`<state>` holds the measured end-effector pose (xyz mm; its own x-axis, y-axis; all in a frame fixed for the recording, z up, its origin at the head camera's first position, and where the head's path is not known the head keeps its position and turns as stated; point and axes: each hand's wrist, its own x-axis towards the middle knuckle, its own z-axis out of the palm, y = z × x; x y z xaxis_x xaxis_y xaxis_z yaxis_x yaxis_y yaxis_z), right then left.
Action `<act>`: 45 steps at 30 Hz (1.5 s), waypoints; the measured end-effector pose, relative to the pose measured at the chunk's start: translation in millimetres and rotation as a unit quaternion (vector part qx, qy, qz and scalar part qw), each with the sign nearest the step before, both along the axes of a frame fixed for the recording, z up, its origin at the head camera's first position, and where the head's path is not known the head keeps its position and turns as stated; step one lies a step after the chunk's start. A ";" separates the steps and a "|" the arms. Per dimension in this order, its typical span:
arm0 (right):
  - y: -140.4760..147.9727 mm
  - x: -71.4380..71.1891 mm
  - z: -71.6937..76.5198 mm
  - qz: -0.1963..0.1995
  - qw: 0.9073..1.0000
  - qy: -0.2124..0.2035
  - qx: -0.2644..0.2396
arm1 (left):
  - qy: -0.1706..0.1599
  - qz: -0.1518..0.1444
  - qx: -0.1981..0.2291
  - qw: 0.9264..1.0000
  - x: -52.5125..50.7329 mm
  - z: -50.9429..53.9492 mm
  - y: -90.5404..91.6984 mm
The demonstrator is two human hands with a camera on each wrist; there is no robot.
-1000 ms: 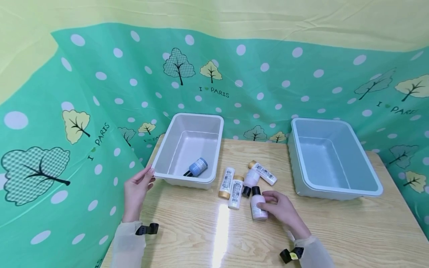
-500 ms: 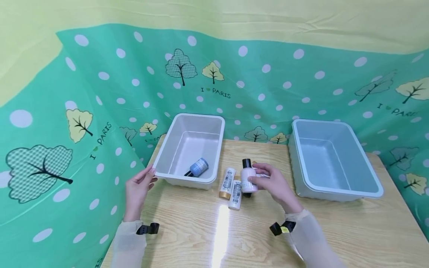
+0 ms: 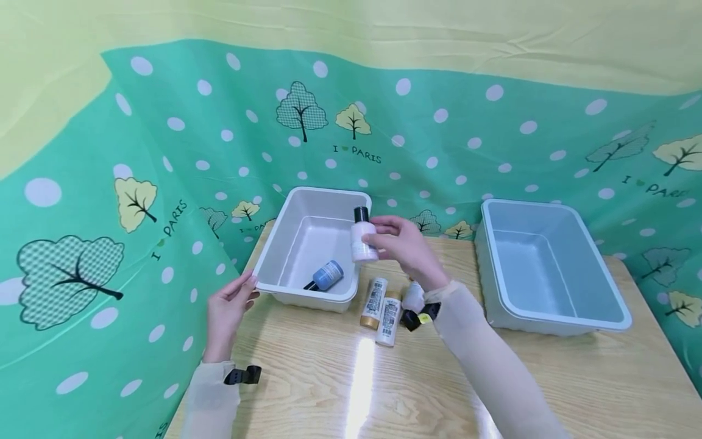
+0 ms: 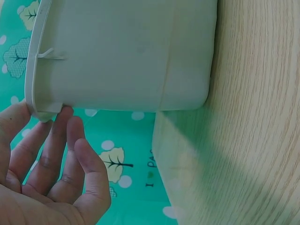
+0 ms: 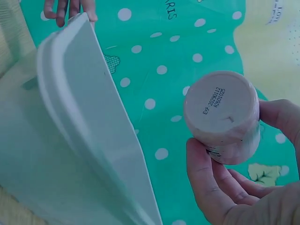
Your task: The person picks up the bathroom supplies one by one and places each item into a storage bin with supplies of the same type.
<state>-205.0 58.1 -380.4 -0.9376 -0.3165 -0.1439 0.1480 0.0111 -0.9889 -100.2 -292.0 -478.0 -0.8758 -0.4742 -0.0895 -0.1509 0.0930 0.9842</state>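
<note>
In the head view my right hand (image 3: 403,245) holds a pale pink bottle (image 3: 362,242) with a black cap, upright, at the right rim of the left bin. The right wrist view shows the bottle's round base (image 5: 220,103) with printed date text, thumb and fingers around it. My left hand (image 3: 229,308) pinches the near left corner of the light grey bin (image 3: 307,294); the left wrist view shows thumb and fingertips (image 4: 65,112) at its rim. Inside that bin lies a blue bottle (image 3: 328,275) with a black cap.
On the table right of the grey bin lie two white tubes with gold caps (image 3: 375,302) and another pale bottle (image 3: 413,299), partly hidden by the right wrist. A blue-grey bin (image 3: 548,268) stands at the right. A green patterned cloth (image 3: 439,146) hangs behind.
My right hand has lifted the pink bottle off the table and carried it up and left to the grey bin's right rim. The left hand stays on the bin's corner.
</note>
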 end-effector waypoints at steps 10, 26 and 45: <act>-83.3 -47.4 25.2 0.017 0.999 -0.010 0.028 | 0.014 0.001 0.009 1.000 -0.4 2.3 1.8; -138.8 -77.9 -12.5 -0.027 0.991 -0.084 0.100 | 0.009 -0.010 -0.005 1.000 1.5 -0.4 -2.1; -146.7 -75.2 -50.1 0.029 0.988 -0.134 0.078 | 0.009 -0.008 -0.005 1.000 0.9 0.4 0.1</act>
<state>-280.2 -88.6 -430.5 -0.8403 -0.3231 -0.4354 0.3985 0.1764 -0.9001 -99.3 -291.9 -477.6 -0.8852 -0.4603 -0.0681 -0.1310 0.1060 0.9857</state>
